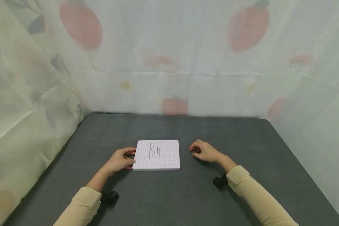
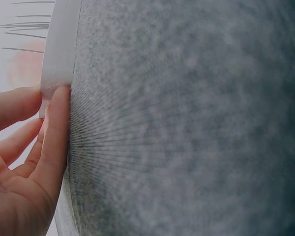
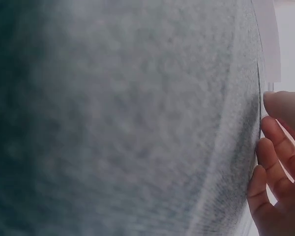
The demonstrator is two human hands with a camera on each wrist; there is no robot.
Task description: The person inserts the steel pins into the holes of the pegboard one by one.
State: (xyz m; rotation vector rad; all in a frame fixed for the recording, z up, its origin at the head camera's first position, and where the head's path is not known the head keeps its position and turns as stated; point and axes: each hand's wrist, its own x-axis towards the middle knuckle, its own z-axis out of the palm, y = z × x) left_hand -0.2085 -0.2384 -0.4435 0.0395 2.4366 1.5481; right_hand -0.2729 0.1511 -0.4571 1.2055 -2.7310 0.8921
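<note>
A white board with a grid of small dots or holes lies flat on the dark table. Several thin dark pins stand up from its left half, some leaning; the left wrist view shows these pins from the side. With thumb and fingers, my left hand grips the board's left edge. The left wrist view has a fingertip against the side of the board. To the right of the board, apart from it, my right hand hovers low or rests with loosely curled fingers. Nothing shows between its thumb and fingers.
The dark grey table extends around the board on every side. A pale curtain with fruit prints hangs behind the table, and more cloth hangs at left and right. Each wrist carries a black camera.
</note>
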